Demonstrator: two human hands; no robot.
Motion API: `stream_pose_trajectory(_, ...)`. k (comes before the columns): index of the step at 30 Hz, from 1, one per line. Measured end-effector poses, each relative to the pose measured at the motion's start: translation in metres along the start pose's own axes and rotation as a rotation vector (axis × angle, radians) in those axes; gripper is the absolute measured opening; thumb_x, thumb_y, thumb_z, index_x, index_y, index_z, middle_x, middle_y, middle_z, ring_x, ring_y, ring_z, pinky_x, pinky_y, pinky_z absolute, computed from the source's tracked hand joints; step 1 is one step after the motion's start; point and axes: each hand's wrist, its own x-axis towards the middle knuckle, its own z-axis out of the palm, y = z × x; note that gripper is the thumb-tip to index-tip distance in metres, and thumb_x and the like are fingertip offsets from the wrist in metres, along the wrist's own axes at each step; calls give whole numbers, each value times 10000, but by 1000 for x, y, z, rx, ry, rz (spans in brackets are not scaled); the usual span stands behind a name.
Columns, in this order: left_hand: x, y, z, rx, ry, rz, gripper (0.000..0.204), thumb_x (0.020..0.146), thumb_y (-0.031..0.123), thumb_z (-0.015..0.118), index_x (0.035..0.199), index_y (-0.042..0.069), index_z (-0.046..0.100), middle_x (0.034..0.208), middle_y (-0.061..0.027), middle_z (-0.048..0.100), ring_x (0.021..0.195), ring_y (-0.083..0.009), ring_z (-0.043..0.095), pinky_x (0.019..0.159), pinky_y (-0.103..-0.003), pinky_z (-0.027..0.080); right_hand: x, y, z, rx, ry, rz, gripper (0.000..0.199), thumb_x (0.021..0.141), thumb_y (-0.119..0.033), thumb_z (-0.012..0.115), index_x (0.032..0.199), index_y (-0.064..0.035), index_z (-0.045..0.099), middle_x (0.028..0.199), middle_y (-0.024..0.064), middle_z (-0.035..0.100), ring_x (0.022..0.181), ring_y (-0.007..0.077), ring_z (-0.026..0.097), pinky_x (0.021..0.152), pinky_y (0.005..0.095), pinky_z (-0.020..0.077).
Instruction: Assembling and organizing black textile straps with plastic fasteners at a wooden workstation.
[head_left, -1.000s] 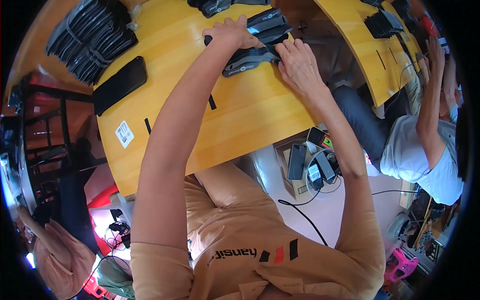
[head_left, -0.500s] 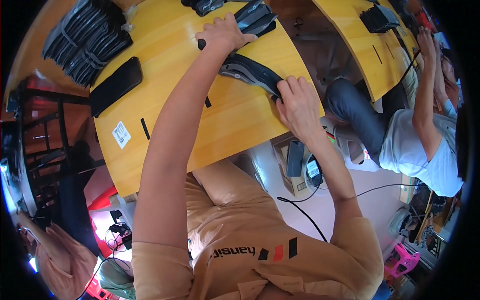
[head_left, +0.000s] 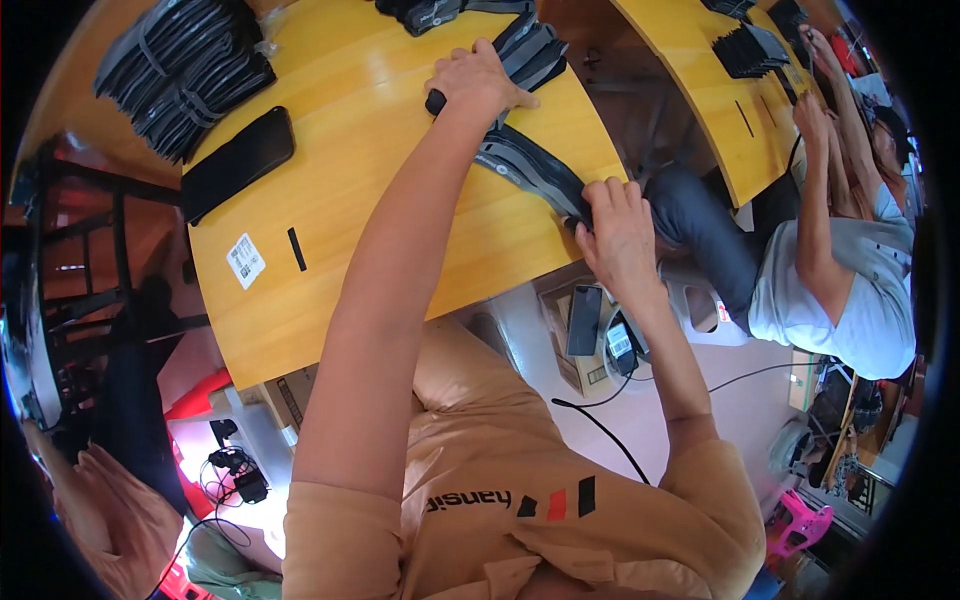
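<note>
A black and grey padded strap (head_left: 533, 172) lies slantwise on the yellow table. My left hand (head_left: 477, 82) rests palm down over its far end, thumb stretched out to the right and fingers spread. A black rounded end (head_left: 435, 101) sticks out left of this hand; what it belongs to is hidden. My right hand (head_left: 618, 222) pinches the strap's near end by the table's right edge, fingers bent over it. More grey and black straps (head_left: 530, 55) are bunched just beyond my left hand.
A bundled stack of black pieces (head_left: 185, 75) stands at the far left, with a flat black pad (head_left: 240, 163) in front. A white label (head_left: 245, 262) is stuck on the table (head_left: 340, 190). To the right, a co-worker (head_left: 835, 290) sits at another table (head_left: 690, 60).
Both my hands and the strap have shifted slightly to the right, the left hand most. The view has tilted a little. The co-worker's hands on the right have moved.
</note>
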Motion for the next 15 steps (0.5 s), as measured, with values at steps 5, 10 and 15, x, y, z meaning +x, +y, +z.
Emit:
stream_pose_trajectory(5,-11,-2,-4,75,-32,-1,860,544,481,785,1226,98,429,1185,-125,497,1128,-347,465,845,-545,413,18,9,18,30,58,52,487,660,-189,719,1075,-46,508,922,125,538,937,286,488,750,369,351)
stream_pose_trajectory(10,-6,-14,3,5,4,-10,795,580,441,764,1219,108,429,1165,-122,514,1116,-339,489,851,-542,416,23,0,5,88,-182,64,430,683,-230,716,1005,-36,507,825,153,604,820,316,585,711,397,433)
stream_pose_trajectory(15,-14,-2,3,-56,30,-56,733,598,443,725,1179,84,460,1174,-154,537,1099,-348,526,877,-472,447,-2,-38,-31,89,-222,239,286,735,-224,669,832,-10,507,706,177,612,671,358,618,602,427,485)
